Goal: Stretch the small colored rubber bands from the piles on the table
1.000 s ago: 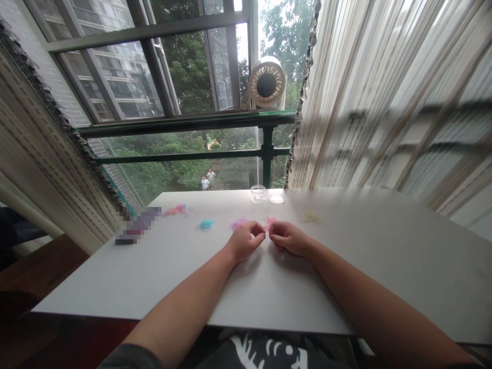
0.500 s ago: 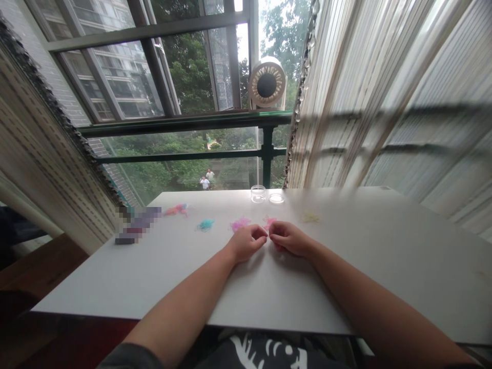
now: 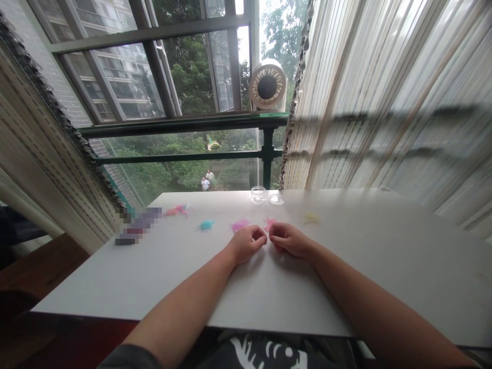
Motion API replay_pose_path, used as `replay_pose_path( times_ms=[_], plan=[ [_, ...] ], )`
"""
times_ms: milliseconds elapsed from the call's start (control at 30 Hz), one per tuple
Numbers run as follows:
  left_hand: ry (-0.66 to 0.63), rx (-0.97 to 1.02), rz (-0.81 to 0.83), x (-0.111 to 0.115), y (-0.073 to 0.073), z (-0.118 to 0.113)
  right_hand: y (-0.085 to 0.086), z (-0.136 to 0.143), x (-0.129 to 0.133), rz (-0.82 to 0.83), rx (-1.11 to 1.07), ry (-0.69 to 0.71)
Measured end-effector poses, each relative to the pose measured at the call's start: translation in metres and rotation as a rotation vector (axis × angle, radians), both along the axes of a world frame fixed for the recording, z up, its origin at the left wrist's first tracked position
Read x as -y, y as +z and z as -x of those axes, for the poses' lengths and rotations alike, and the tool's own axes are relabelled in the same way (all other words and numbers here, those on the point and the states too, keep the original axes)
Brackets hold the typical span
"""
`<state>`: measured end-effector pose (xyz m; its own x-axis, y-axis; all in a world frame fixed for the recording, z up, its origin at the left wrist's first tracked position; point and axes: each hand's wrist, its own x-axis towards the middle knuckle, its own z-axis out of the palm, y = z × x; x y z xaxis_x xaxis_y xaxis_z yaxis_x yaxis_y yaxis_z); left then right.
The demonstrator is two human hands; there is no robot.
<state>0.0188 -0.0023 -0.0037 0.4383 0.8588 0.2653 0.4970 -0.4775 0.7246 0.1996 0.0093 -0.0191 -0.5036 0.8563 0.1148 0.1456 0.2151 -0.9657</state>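
My left hand [image 3: 248,243] and my right hand [image 3: 288,238] meet almost fingertip to fingertip over the middle of the white table. Thumb and fingers are pinched together on each; whatever lies in the pinches is too small to make out. Just behind my left hand is a purple pile of thin rubber bands [image 3: 240,225]. A pink pile of rubber bands [image 3: 269,222] lies behind the fingertips, partly hidden by my right hand. Farther left sits a turquoise pile [image 3: 206,225], and to the right a pale yellow pile [image 3: 312,218].
At the table's far edge stand a clear round jar [image 3: 258,195] and a clear lid [image 3: 276,199]. A multicoloured pile [image 3: 178,210] and a blurred-out object [image 3: 138,226] lie at the left. A white fan [image 3: 267,85] stands by the window; curtains [image 3: 369,92] hang at both sides.
Both hands keep nearly the same pinched pose and place. The edge of the right curtain has shifted slightly to the left.
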Motion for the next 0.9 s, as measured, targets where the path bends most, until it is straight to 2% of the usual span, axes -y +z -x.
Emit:
replay_pose_path(
  times_ms=[333,900],
  plan=[
    [-0.009,-0.008,0.008,0.0004,-0.0021,-0.0001,0.0044,0.0036,0.0026,0.043,-0.031,0.006],
    [-0.016,0.013,0.047,0.0025,-0.0026,-0.0013,-0.0043,0.0037,-0.0031,0.03,-0.023,0.011]
  ],
)
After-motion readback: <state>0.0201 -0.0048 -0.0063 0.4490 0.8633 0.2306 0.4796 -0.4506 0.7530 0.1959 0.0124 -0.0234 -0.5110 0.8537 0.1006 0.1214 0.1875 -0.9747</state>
